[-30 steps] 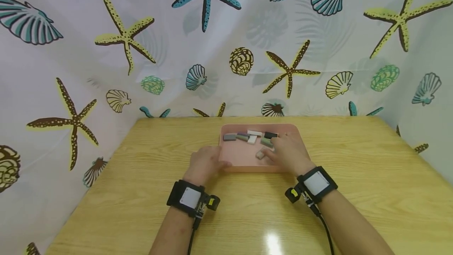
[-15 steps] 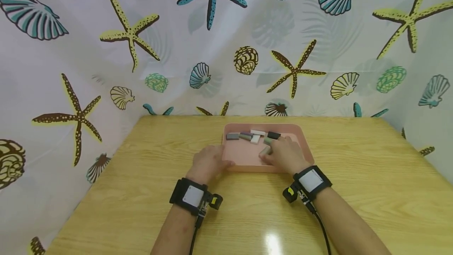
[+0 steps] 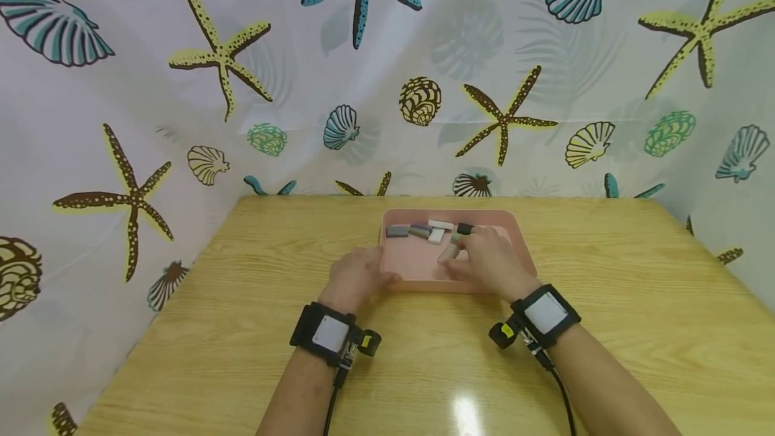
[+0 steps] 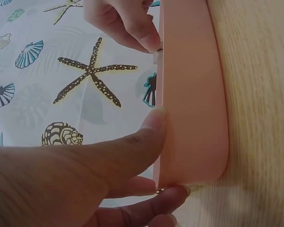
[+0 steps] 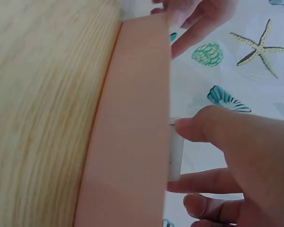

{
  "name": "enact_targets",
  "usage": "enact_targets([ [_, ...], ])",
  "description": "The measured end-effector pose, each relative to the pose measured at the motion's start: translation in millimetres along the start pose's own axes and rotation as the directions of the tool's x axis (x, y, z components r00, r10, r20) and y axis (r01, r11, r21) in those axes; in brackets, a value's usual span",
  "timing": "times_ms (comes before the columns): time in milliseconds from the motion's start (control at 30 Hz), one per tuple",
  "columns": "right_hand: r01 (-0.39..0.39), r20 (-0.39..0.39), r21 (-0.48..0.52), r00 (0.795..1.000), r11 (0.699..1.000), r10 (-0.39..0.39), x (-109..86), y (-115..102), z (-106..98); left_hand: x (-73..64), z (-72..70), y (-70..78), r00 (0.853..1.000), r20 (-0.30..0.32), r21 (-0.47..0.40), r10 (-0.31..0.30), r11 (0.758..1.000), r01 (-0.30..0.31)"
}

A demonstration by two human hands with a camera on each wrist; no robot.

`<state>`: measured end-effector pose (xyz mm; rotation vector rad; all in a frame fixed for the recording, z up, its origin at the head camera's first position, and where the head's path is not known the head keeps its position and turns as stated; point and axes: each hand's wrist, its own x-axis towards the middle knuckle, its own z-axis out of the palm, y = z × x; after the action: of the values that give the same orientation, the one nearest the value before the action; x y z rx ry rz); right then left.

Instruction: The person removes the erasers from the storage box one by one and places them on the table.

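A shallow pink tray (image 3: 412, 262) lies on the table with several small rectangular blocks in it; their exact kind is unclear. My left hand (image 3: 356, 278) grips its near left corner, thumb against the rim, fingers around the side wall. Inside the tray, my right hand (image 3: 493, 261) pinches a pale grey block (image 5: 176, 156) between thumb and fingers. Just beyond that block is a green block (image 3: 457, 238), partly hidden by the fingers, and behind it a black block (image 3: 465, 228). In the left wrist view, the tray wall hides most of the contents.
Along the tray's far side lie a grey block (image 3: 397, 231), a purplish block (image 3: 420, 229) and two white blocks (image 3: 440, 224), one partly over or against the other. The wooden table (image 3: 290, 234) meets a patterned cloth (image 3: 375, 153) at its back edge.
My right hand has taken hold of the pale grey block and shifted it slightly away from me, towards the green block. My left hand stays at the tray corner.
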<state>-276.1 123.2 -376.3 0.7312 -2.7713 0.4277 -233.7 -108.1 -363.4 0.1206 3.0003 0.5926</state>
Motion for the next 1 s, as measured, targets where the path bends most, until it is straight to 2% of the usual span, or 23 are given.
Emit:
enact_targets([
  [300,0.081,0.054,0.132,0.995,0.988,-0.088,-15.2,-19,-19,-0.7,-1.0,-0.2,1.0,0.004,0.02,0.004,1.0,-0.004],
  [400,0.13,0.057,0.144,0.989,0.981,-0.139,-20.6,-26,-20,-1.0,-1.1,-0.2,1.0,0.005,0.014,0.006,1.0,-0.006],
  [667,0.264,0.028,0.097,0.963,0.96,-0.268,-34.2,-46,-13,0.3,-0.8,-2.6,1.0,0.009,0.012,0.013,1.0,-0.013],
  [1000,0.292,0.135,0.127,0.942,0.948,-0.308,-42.0,-62,8,0.8,1.1,-3.9,0.999,-0.013,0.042,0.041,0.998,-0.04],
])
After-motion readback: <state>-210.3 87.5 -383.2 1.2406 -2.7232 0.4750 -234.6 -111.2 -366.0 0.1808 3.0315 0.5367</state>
